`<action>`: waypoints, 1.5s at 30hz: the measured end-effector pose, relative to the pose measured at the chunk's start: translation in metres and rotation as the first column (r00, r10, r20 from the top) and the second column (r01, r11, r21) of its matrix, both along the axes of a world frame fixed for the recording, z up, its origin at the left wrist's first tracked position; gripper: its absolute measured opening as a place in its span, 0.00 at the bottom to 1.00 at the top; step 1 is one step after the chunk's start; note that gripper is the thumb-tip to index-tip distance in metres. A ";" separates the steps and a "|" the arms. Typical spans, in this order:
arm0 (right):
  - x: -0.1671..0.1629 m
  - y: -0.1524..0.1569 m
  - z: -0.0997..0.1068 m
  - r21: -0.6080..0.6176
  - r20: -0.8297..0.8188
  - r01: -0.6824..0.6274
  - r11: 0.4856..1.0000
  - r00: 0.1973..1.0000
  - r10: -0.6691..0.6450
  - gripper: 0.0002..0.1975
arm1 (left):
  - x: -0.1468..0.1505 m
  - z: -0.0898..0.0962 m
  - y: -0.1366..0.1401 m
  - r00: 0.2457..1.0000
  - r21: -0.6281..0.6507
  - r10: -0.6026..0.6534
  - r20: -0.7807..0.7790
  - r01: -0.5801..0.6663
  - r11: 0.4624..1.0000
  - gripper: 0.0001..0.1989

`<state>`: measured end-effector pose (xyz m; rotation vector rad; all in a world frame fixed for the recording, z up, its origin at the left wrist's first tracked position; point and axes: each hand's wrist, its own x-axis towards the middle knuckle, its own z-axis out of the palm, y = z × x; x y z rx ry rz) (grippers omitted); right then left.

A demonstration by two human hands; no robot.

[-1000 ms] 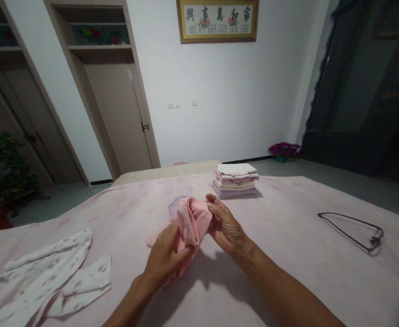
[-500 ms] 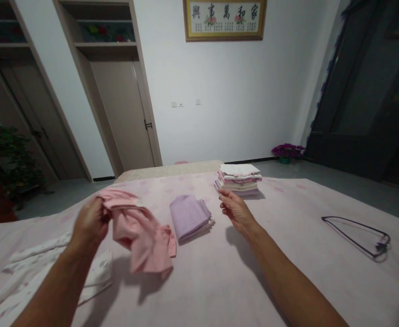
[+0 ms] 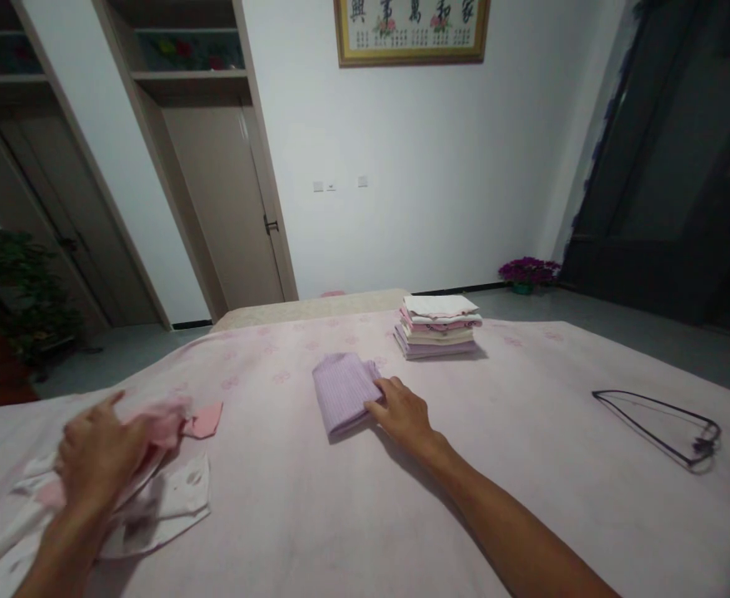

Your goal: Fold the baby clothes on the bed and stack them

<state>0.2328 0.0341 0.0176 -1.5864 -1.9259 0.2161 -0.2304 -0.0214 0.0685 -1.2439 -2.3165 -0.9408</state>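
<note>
On the bed, a folded, ribbed purple garment lies near the middle. My right hand has its thumb and fingers closed on the right edge of that garment. Over at the left, my left hand is above a crumpled pink garment, with thumb and index finger spread apart; motion blurs it somewhat. The pink garment rests partly over a white patterned garment. My left hand and forearm hide part of both.
A neat stack of folded clothes stands at the far side of the bed. On the right lies a black wire hanger. Beyond the bed are a door, a potted purple plant and a green plant.
My left hand has moved left and down, bringing the pink garment onto the white patterned one, and its fingers have spread. My right hand has come down to grip the purple garment's edge.
</note>
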 end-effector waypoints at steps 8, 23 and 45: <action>-0.002 0.006 -0.002 -0.049 -0.133 0.005 0.999 0.991 -0.011 0.09 | 0.120 -0.081 0.015 0.773 0.063 -0.634 0.014 0.632 0.772 0.24; -0.020 -0.018 0.020 0.139 -0.525 -0.470 0.871 0.711 0.468 0.13 | 0.119 -0.113 0.012 0.461 0.557 -0.657 0.597 0.351 0.753 0.27; -0.001 0.010 -0.030 0.110 -0.063 -0.144 0.984 0.986 0.151 0.07 | 0.162 -0.092 -0.010 0.583 0.084 -0.777 0.239 0.785 0.614 0.11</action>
